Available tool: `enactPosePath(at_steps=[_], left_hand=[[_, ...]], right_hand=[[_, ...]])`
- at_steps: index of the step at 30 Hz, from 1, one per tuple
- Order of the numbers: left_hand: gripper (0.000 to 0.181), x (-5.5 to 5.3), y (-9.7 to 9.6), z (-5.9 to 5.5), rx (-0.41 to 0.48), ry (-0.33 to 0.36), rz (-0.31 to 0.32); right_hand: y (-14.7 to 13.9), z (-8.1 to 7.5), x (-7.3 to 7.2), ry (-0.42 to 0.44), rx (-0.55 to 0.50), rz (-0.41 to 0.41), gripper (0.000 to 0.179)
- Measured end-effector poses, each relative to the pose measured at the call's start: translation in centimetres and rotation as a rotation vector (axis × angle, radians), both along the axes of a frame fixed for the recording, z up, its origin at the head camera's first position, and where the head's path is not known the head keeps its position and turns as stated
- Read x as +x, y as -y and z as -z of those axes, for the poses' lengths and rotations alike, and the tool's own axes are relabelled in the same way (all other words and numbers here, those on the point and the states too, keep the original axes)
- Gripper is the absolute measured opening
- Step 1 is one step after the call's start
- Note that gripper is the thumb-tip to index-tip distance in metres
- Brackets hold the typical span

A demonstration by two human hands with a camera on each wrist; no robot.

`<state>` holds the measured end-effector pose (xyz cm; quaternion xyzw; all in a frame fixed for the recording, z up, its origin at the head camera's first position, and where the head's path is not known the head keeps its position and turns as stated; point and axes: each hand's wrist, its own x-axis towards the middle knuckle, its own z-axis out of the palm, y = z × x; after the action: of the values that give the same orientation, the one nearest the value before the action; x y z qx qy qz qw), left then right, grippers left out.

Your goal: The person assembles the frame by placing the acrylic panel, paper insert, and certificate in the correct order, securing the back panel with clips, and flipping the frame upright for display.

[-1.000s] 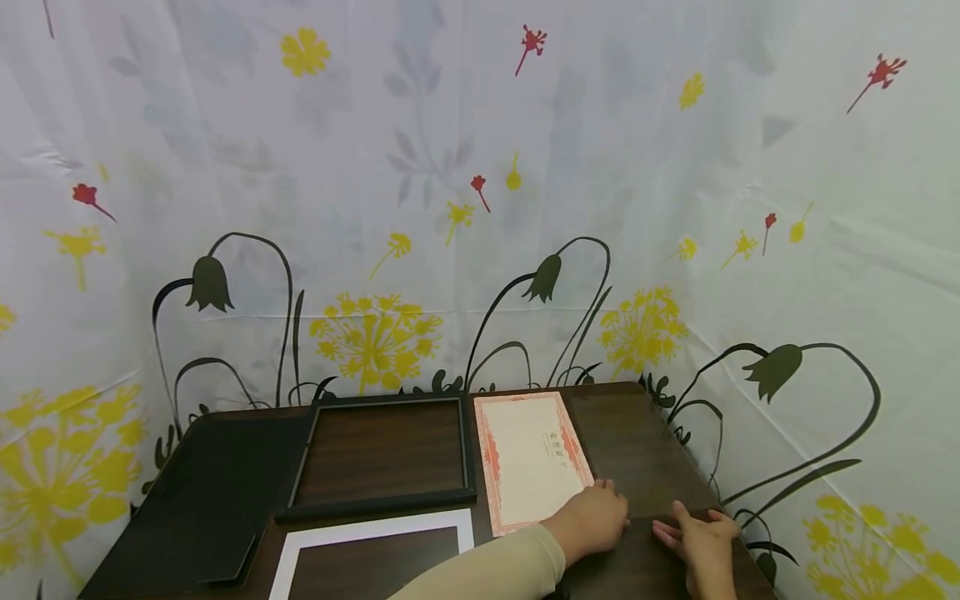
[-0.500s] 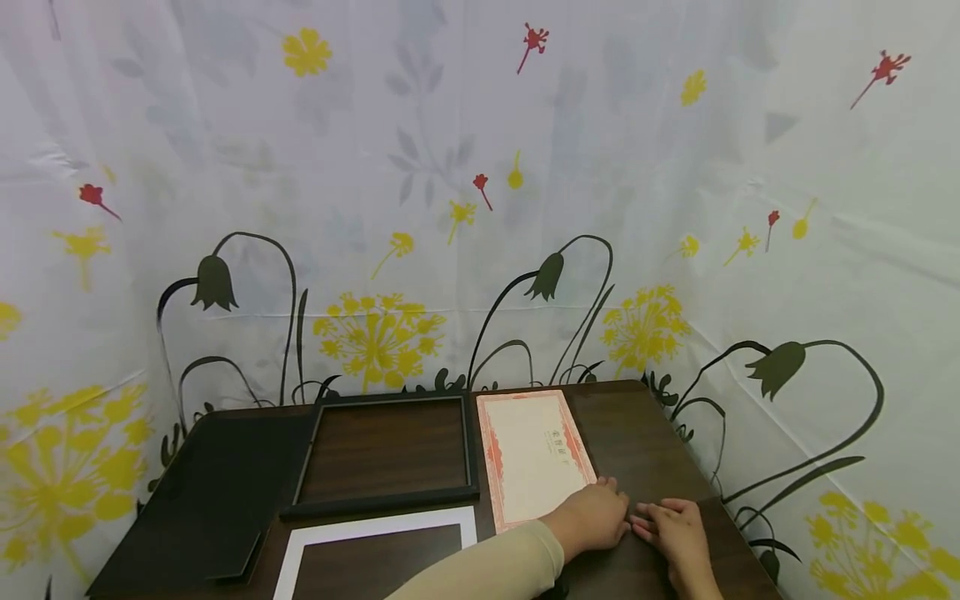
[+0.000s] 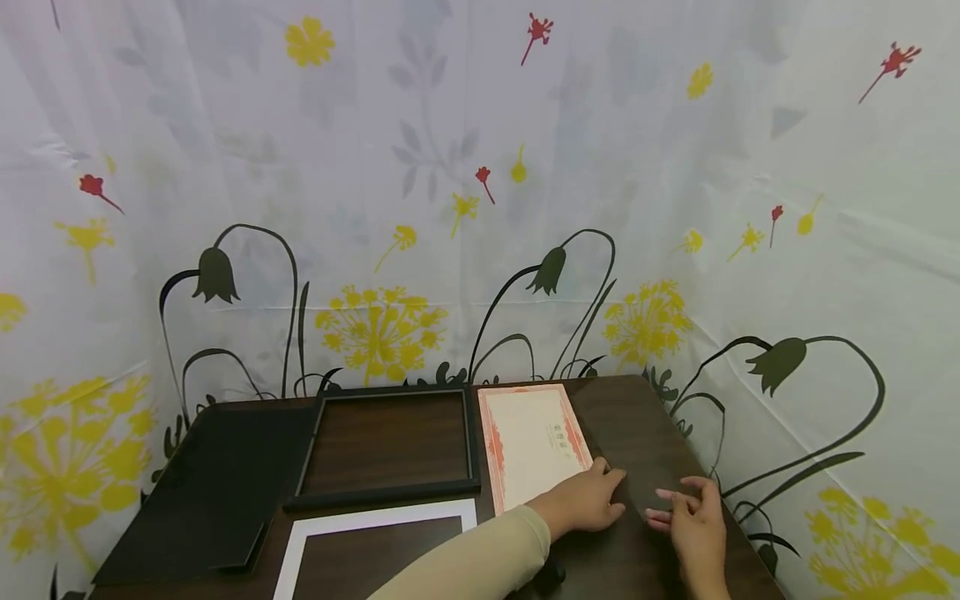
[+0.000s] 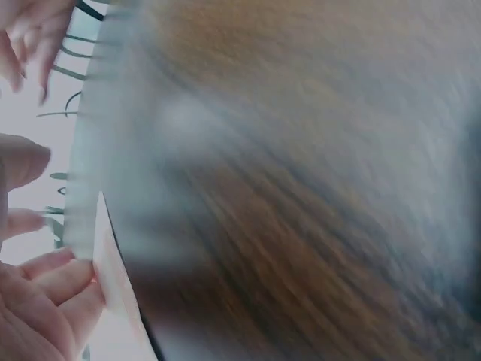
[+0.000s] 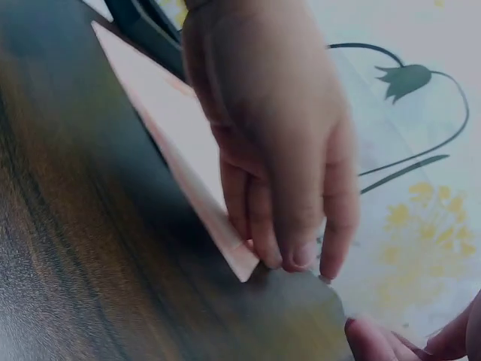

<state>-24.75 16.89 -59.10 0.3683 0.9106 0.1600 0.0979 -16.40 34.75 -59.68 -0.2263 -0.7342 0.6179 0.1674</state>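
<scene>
In the head view my left hand point(image 3: 581, 498) reaches across to the lower right edge of a cream certificate point(image 3: 531, 446) with a red border. Its thumb and fingers are apart; in the left wrist view its fingertips point(image 4: 66, 280) are right beside the paper's edge. My right hand point(image 3: 696, 527) is a short way to the right, over the table, fingers loosely bent and thumb side up. Nothing shows between its fingers. At the bottom right of the right wrist view, part of the right hand point(image 5: 458, 335) is cut off. The left palm's underside is hidden in the head view.
On the dark wood table point(image 3: 611, 404), a black picture frame point(image 3: 382, 493) lies left of the certificate. A white mat frame point(image 3: 390, 514) lies in front, partly covered by the sleeve point(image 3: 472, 562). A black board point(image 3: 213, 492) is at the left. A flowered curtain point(image 3: 450, 167) hangs behind.
My right hand has come left toward the left hand, then drawn slightly back with its palm turned up more. My left hand has shifted a little left, its thumb and fingers spreading.
</scene>
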Motion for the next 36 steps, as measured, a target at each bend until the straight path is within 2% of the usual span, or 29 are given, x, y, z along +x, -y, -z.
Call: enactPosePath(at_steps=[3, 7, 12, 17, 21, 26, 30, 32, 36], left_hand=[[0.065, 0.2, 0.4, 0.2, 0.023, -0.002, -0.007], [0.062, 0.7, 1.1, 0.3, 0.083, -0.088, -0.02], [0.057, 1.0, 2.6, -0.7, 0.163, -0.186, -0.114], [0.056, 0.2, 5.5, -1.4, 0.174, -0.33, -0.22], [0.059, -1.1, 8.1, -2.3, 0.174, -0.37, -0.292], [0.063, -2.3, 11.0, -3.4, 0.186, -0.318, -0.363], [0.062, -2.7, 13.3, -3.9, 0.215, -0.264, -0.407], [0.059, -2.8, 14.4, -4.1, 0.253, -0.223, -0.416], [0.052, -2.8, 16.7, -4.7, 0.388, -0.084, -0.399]], right_hand=[[-0.2, -0.5, 0.6, -0.006, -0.016, 0.0, 0.03], [-0.6, -1.3, 1.8, 0.002, -0.051, -0.013, 0.028], [-0.9, -2.7, 2.6, -0.001, -0.123, -0.048, 0.03], [-1.3, -4.1, 3.0, 0.009, -0.133, -0.155, 0.029], [-1.6, -4.9, 3.0, -0.014, -0.139, -0.233, 0.028], [-1.6, -5.5, 3.0, -0.057, -0.139, -0.301, 0.026], [-1.6, -5.5, 3.0, -0.085, -0.122, -0.365, 0.025], [-1.5, -5.5, 3.0, -0.087, -0.111, -0.394, 0.025], [-1.4, -5.2, 3.2, -0.075, -0.097, -0.447, 0.029]])
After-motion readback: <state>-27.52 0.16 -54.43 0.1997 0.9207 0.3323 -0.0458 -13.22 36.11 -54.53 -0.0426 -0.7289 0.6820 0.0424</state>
